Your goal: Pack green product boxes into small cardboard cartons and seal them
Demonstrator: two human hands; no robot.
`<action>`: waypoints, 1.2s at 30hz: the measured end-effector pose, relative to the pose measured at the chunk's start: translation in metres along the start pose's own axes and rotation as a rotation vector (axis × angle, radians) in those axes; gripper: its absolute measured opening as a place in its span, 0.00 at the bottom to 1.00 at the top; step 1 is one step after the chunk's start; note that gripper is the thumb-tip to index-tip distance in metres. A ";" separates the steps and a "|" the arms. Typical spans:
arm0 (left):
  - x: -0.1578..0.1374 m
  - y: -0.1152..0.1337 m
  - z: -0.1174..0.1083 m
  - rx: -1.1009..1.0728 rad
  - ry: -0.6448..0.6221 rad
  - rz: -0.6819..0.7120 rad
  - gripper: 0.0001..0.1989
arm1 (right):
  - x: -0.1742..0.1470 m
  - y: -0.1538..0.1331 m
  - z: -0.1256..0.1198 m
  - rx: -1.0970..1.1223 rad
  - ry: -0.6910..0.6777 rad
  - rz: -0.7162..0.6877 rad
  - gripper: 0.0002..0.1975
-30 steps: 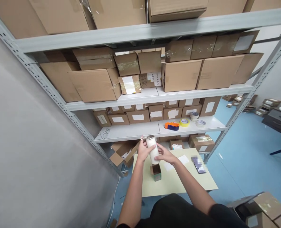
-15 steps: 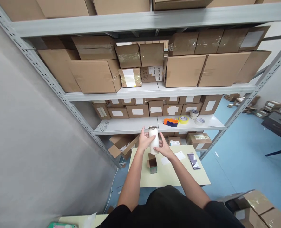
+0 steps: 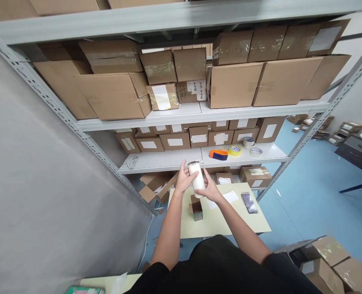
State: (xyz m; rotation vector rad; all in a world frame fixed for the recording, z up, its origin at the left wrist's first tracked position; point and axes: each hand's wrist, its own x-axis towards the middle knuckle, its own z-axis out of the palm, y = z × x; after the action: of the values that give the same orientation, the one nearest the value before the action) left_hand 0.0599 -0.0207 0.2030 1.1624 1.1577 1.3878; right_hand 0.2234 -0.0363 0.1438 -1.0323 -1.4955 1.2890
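Note:
Between my two hands is a white tumbler (image 3: 196,179) with a silvery rim and lid at its top, held above the table and leaning with its top to the left. My left hand (image 3: 184,178) grips its upper left side, the thumb lying across the front. Lower down on the right, my right hand (image 3: 211,188) holds it near the base. Below the tumbler, an open small box (image 3: 197,209), brown inside and green near its bottom, stands on the pale yellow table (image 3: 224,228).
White paper (image 3: 231,197) and a phone (image 3: 249,203), partly blurred, lie on the table's right. Behind, a metal shelf (image 3: 168,162) carries cardboard boxes, an orange and blue tape dispenser (image 3: 219,154) and tape rolls (image 3: 235,150). An open carton (image 3: 158,185) sits left, near the wall.
The tumbler has gone from nearly upright to tilted, its top moving left. Both hands still hold it. The whole view has shifted slightly.

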 end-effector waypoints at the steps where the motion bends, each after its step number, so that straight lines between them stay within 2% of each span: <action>1: 0.000 0.000 0.000 0.013 -0.008 0.012 0.59 | 0.000 0.000 0.000 -0.044 0.038 0.007 0.68; 4: 0.003 -0.001 0.000 0.065 0.008 0.014 0.58 | -0.001 0.000 0.000 -0.098 0.088 0.003 0.70; 8: 0.009 -0.006 -0.002 -0.025 -0.037 -0.040 0.56 | -0.001 0.003 -0.003 0.098 -0.072 0.020 0.68; 10: 0.011 -0.011 -0.002 -0.037 -0.044 -0.038 0.56 | 0.000 0.006 -0.004 0.085 -0.041 0.043 0.68; 13: 0.013 -0.016 0.000 0.030 0.014 -0.031 0.58 | 0.001 0.012 -0.006 0.003 0.064 0.028 0.69; 16: 0.012 -0.018 0.000 0.012 0.027 -0.051 0.58 | 0.002 0.019 -0.005 0.043 0.019 0.007 0.66; 20: 0.011 -0.018 -0.005 -0.047 -0.066 -0.040 0.56 | 0.002 0.028 -0.004 0.051 -0.002 0.011 0.64; 23: 0.014 -0.019 -0.007 -0.023 -0.077 -0.042 0.47 | 0.002 0.032 -0.003 -0.015 0.056 0.027 0.65; 26: 0.019 -0.023 -0.007 0.051 0.008 -0.040 0.33 | 0.002 0.035 0.001 -0.108 0.064 0.064 0.66; 28: 0.022 -0.029 -0.008 0.139 0.059 -0.008 0.28 | 0.002 0.039 0.004 -0.155 0.059 0.098 0.67; 32: 0.022 -0.048 -0.016 0.194 0.038 0.042 0.28 | 0.004 0.064 0.007 -0.085 -0.025 0.122 0.68; 34: 0.019 -0.062 -0.024 0.190 0.034 0.055 0.30 | 0.005 0.087 0.003 -0.036 -0.124 0.128 0.68; 36: 0.016 -0.078 -0.033 0.205 0.052 0.047 0.30 | 0.003 0.117 -0.002 -0.064 -0.186 0.202 0.65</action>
State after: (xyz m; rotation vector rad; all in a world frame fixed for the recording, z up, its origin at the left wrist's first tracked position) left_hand 0.0325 -0.0003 0.1236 1.3111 1.3412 1.3658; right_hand 0.2299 -0.0193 0.0285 -1.1549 -1.6121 1.5222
